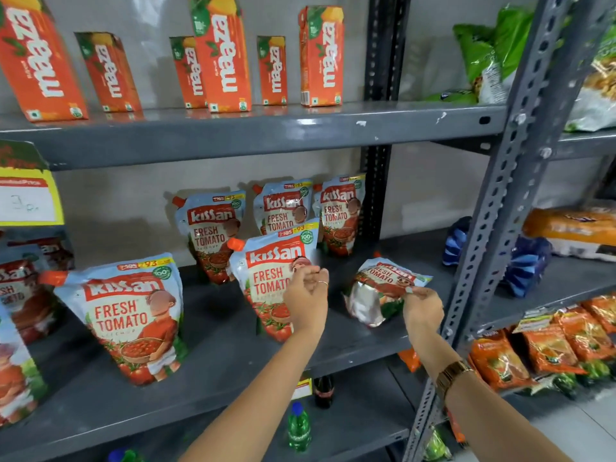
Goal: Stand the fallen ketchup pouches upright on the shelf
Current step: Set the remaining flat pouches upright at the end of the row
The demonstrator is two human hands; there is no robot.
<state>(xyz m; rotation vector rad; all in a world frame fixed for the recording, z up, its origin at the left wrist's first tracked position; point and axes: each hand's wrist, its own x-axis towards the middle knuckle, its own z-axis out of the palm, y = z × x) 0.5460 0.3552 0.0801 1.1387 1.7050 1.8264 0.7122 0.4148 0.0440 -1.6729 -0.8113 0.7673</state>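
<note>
Several Kissan ketchup pouches stand on the grey middle shelf (213, 371). One upright pouch (266, 278) is at the centre, and my left hand (306, 298) is in front of it, fingers pinched near its right edge. A fallen pouch (376, 295) lies tilted on its back at the right, silver base toward me. My right hand (421, 310) pinches its lower right edge. A large pouch (130, 315) stands at front left, and three more pouches (213, 231) stand along the back wall.
Orange Maaza juice cartons (221, 55) stand on the shelf above. A perforated grey upright post (496, 208) rises just right of my right hand. Blue packs (526, 265) and orange snack bags (553, 345) fill the neighbouring rack. Bottles (299, 428) stand on the lower shelf.
</note>
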